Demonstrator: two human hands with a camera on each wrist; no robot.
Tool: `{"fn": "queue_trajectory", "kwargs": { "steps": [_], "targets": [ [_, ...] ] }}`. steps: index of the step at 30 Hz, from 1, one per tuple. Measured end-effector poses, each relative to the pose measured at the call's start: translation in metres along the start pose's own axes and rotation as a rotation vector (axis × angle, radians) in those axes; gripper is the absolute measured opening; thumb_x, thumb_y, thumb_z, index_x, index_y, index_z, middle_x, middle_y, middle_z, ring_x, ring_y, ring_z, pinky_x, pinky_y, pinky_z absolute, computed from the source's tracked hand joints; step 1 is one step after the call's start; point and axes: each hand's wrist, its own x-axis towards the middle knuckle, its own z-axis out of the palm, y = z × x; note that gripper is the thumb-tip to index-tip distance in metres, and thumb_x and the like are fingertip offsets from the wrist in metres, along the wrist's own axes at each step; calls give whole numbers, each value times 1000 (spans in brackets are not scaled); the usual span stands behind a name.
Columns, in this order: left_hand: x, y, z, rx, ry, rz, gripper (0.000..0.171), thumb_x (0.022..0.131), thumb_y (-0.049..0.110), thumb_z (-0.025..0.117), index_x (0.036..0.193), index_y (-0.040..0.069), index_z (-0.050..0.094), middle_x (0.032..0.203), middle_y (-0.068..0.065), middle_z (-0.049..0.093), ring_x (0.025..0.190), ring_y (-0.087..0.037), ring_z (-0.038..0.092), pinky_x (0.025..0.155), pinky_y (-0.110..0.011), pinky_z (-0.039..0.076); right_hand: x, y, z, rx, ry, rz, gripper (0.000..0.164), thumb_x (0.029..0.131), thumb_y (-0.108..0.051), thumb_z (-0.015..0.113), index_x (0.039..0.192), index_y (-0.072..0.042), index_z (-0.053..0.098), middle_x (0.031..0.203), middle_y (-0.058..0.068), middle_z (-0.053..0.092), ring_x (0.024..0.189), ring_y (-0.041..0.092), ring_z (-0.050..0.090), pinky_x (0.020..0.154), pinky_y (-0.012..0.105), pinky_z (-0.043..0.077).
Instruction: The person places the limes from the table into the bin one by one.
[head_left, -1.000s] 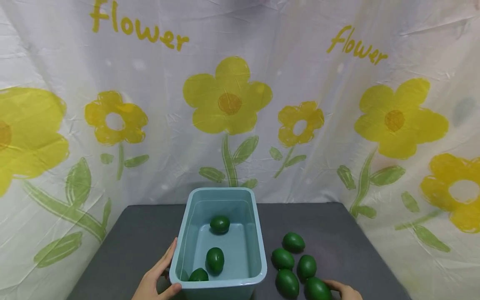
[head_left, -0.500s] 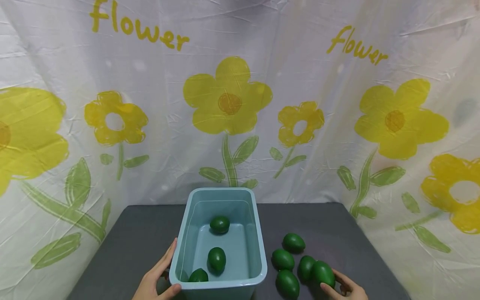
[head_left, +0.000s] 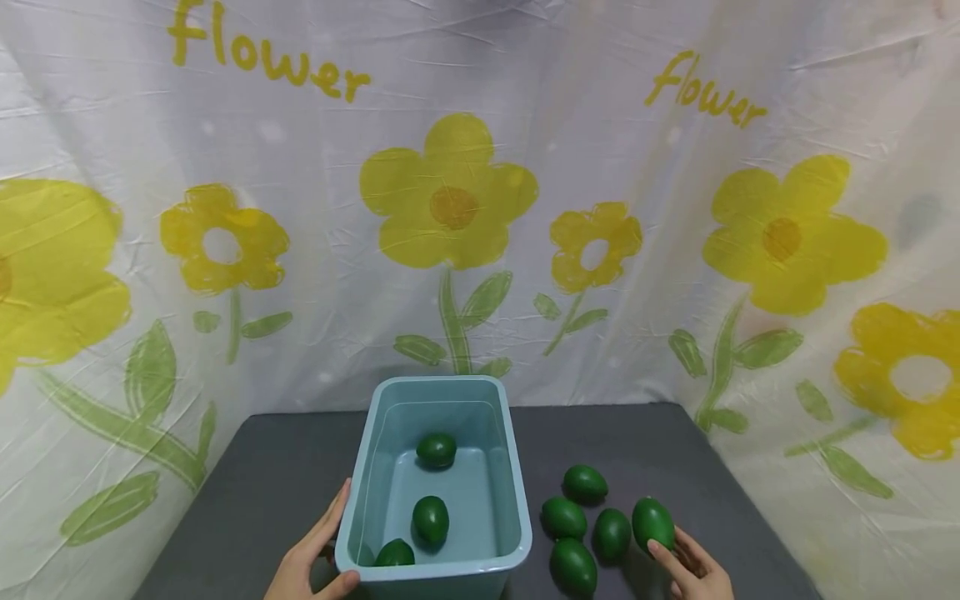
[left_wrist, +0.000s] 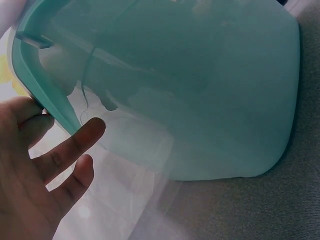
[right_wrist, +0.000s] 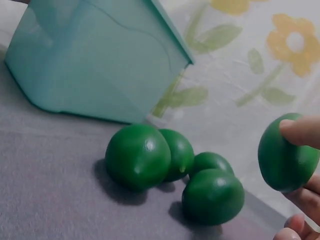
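Observation:
My right hand pinches a glossy dark green lime between thumb and fingers. In the right wrist view, this lime is raised at the right edge. Several more limes lie grouped on the table just left of that hand. A light blue plastic bin stands left of them, with three limes inside. At its near left corner my left hand holds the rim, thumb at the front and fingers along the left side. In the left wrist view, two fingers of it extend loosely beside the bin wall.
A dark grey cloth covers the table. Behind and on both sides hangs a white curtain printed with yellow flowers. The bin's far end stands near the back edge of the table.
My right hand has taken hold of the nearest lime and moved it up and right, away from the group. My left hand stays on the bin; the head view shifts slightly.

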Motion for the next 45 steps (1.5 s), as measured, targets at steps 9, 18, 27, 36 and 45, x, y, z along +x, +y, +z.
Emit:
{"fn": "queue_trajectory", "kwargs": {
  "steps": [9,18,27,36,45],
  "targets": [
    [1,-1,-1,4,3,-12,81,99,21,72,169,17,32,161,33,23,119,0,55,71,-29,54,-5,-14,11,-50,-8,-33,111,81,-62,86,159,3,43,145,30,60,114,35,70,82,52,60],
    [0,-1,-3,3,2,-8,82,98,21,73,169,21,32,160,34,23,120,-1,55,71,-30,55,-13,-37,33,-107,-26,-118,104,86,-65,80,160,-1,44,153,26,56,117,28,68,83,46,59],
    [-1,0,-1,-1,-3,-20,82,98,21,73,169,19,31,160,35,22,121,-1,55,72,-29,54,-23,-59,56,-13,-46,-180,90,89,-52,84,160,-8,48,133,7,71,96,3,63,77,35,54],
    [-1,2,1,-4,7,-23,83,98,21,73,169,21,31,162,29,23,125,-5,54,72,-29,55,-34,-71,74,47,-76,-242,79,92,-43,84,157,-12,53,109,-16,70,89,7,55,71,29,47],
    [0,5,-2,-1,-9,-49,82,98,22,73,169,19,32,170,-8,31,124,-8,55,71,-29,54,-43,-78,96,72,-94,-315,71,92,-36,86,153,-11,58,108,-11,73,88,8,55,71,28,46]
  ]
}}
